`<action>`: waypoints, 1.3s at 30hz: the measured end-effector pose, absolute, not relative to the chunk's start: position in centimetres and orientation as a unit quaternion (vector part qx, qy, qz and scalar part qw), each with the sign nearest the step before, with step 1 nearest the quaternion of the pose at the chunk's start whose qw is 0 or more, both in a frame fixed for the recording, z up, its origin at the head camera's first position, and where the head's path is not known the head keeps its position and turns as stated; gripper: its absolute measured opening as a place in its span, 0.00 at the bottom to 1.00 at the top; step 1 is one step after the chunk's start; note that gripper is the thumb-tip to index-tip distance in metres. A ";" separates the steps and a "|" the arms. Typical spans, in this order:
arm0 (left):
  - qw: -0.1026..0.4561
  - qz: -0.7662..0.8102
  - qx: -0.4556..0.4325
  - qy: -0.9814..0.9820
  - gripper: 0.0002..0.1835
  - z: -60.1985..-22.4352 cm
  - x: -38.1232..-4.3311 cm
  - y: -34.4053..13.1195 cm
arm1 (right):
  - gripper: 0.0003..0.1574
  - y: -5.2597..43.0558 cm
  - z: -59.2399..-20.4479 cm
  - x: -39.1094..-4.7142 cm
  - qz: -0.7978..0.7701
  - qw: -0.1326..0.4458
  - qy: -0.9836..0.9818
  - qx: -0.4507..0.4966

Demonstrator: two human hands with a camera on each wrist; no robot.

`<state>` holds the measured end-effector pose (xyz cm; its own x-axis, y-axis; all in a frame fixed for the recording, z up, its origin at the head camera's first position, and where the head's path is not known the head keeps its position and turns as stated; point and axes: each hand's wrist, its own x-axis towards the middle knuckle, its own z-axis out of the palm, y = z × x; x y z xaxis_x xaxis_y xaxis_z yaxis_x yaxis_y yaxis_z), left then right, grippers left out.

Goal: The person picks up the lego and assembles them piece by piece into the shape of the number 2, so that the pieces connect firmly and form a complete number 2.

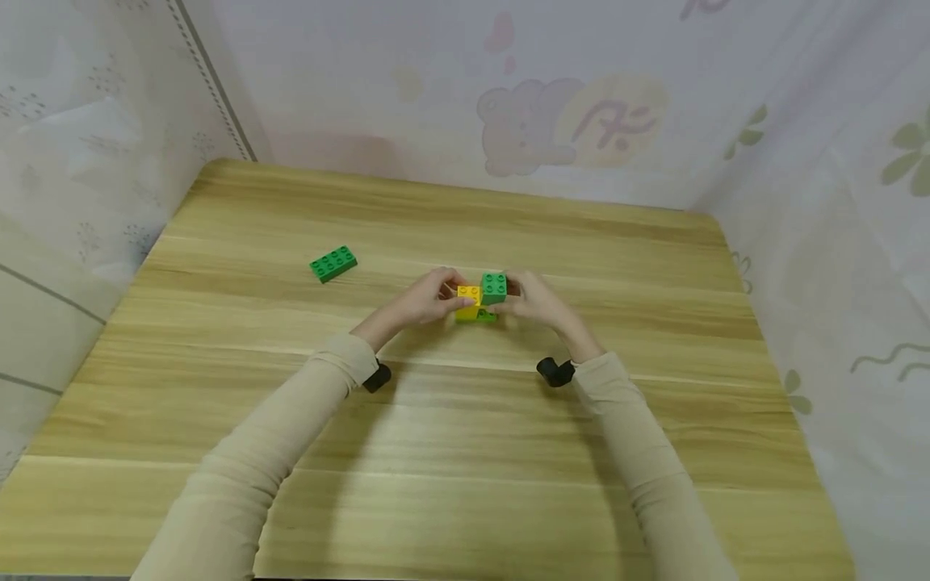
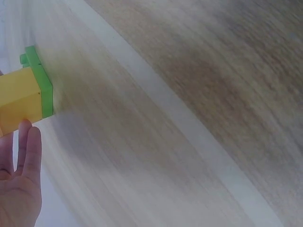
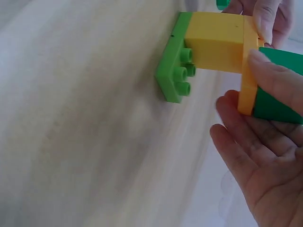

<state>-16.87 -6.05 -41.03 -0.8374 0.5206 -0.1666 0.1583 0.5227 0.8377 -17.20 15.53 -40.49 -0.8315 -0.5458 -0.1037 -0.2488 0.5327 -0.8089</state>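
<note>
A small stack of toy building bricks stands between both hands, over the middle of the table. At its bottom is a light-green plate (image 3: 165,78) with studs, carrying a yellow block (image 3: 215,40). Across the block's top lies a thin yellow plate (image 3: 247,92), its overhanging end bearing a dark-green brick (image 1: 494,286). My left hand (image 1: 429,300) pinches the yellow part of the stack from the left. From the other side, my right hand (image 1: 536,300) grips the dark-green brick and the yellow plate's edge. The left wrist view catches only the yellow block and light-green plate beside the fingers.
Off to the left on the wooden table (image 1: 465,500) lies a separate green brick (image 1: 333,264) with two rows of studs. Patterned cloth (image 1: 407,97) hangs behind the table and along its sides. Black wrist cameras (image 1: 555,372) sit below the cuffs.
</note>
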 end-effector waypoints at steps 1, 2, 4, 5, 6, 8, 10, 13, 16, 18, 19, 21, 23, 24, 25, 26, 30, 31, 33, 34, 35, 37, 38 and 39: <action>0.202 0.447 0.203 0.847 0.18 -40.9 -16.9 -6.1 | 0.21 15.4 -40.2 -17.2 -0.415 0.174 0.862 -0.233; 0.201 0.447 0.205 0.847 0.18 -40.9 -16.9 -6.1 | 0.20 15.3 -40.0 -17.3 -0.407 0.177 0.866 -0.230; 0.201 0.447 0.205 0.847 0.18 -40.9 -16.9 -6.0 | 0.20 15.3 -39.7 -17.4 -0.393 0.184 0.874 -0.220; 0.202 0.446 0.203 0.848 0.18 -40.9 -16.9 -6.0 | 0.20 15.2 -39.7 -17.4 -0.389 0.188 0.876 -0.215; 0.203 0.445 0.200 0.849 0.18 -41.0 -16.9 -6.0 | 0.20 15.2 -39.7 -17.4 -0.389 0.192 0.876 -0.211; 0.211 0.442 0.192 0.851 0.18 -41.2 -17.0 -5.9 | 0.19 15.2 -39.9 -17.4 -0.397 0.196 0.873 -0.205; 0.213 0.437 0.187 0.854 0.18 -41.4 -17.0 -5.9 | 0.19 15.2 -40.2 -17.3 -0.409 0.197 0.868 -0.201; 0.215 0.434 0.180 0.856 0.19 -41.6 -16.9 -6.0 | 0.19 15.2 -40.7 -17.1 -0.437 0.200 0.855 -0.195; 0.215 0.438 0.177 0.855 0.19 -41.7 -16.8 -6.0 | 0.19 15.3 -41.0 -17.0 -0.456 0.201 0.846 -0.188; 0.215 0.440 0.176 0.854 0.19 -41.7 -16.8 -6.0 | 0.19 15.2 -41.0 -16.9 -0.464 0.201 0.843 -0.185; 0.215 0.441 0.176 0.853 0.19 -41.7 -16.8 -6.0 | 0.19 15.2 -41.0 -16.9 -0.466 0.200 0.842 -0.185; 0.216 0.440 0.175 0.854 0.19 -41.6 -16.8 -6.0 | 0.20 15.3 -40.9 -16.9 -0.471 0.199 0.839 -0.183; 0.219 0.440 0.175 0.853 0.19 -41.4 -16.9 -6.0 | 0.20 15.3 -40.9 -16.9 -0.477 0.198 0.836 -0.185; 0.220 0.441 0.175 0.852 0.19 -41.2 -17.0 -5.9 | 0.21 15.4 -40.9 -17.0 -0.478 0.197 0.836 -0.184; 0.220 0.441 0.175 0.852 0.19 -41.1 -17.1 -5.8 | 0.21 15.4 -40.8 -17.0 -0.478 0.195 0.836 -0.184; 0.220 0.442 0.176 0.852 0.19 -41.1 -17.1 -5.8 | 0.21 15.4 -40.7 -17.0 -0.477 0.192 0.838 -0.184; 0.214 0.445 0.188 0.849 0.19 -41.1 -17.5 -5.6 | 0.19 15.7 -40.6 -17.1 -0.466 0.177 0.848 -0.180; 0.214 0.445 0.192 0.848 0.19 -41.2 -17.5 -5.6 | 0.19 15.7 -40.6 -17.1 -0.462 0.176 0.851 -0.179; 0.220 0.448 0.195 0.845 0.20 -41.6 -17.5 -5.7 | 0.19 15.8 -40.6 -17.0 -0.453 0.181 0.855 -0.176; 0.223 0.447 0.194 0.845 0.21 -41.8 -17.4 -5.7 | 0.19 15.8 -40.7 -17.0 -0.448 0.185 0.857 -0.175; 0.228 0.448 0.190 0.843 0.22 -42.0 -17.2 -5.8 | 0.19 15.8 -40.7 -17.0 -0.444 0.190 0.858 -0.176; 0.236 0.456 0.180 0.839 0.23 -42.4 -17.0 -6.1 | 0.20 15.6 -40.8 -17.0 -0.439 0.194 0.858 -0.183; 0.238 0.458 0.173 0.839 0.23 -42.5 -16.9 -6.2 | 0.20 15.5 -40.9 -17.0 -0.440 0.194 0.857 -0.186; 0.237 0.460 0.167 0.839 0.23 -42.6 -16.9 -6.3 | 0.20 15.4 -40.9 -17.1 -0.438 0.192 0.857 -0.192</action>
<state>-16.86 -6.30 -42.56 -0.8318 0.4983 -0.2444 0.0614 0.5204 0.8517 -17.07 15.39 -40.87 -0.8531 -0.4964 -0.1607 -0.1601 0.5421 -0.8249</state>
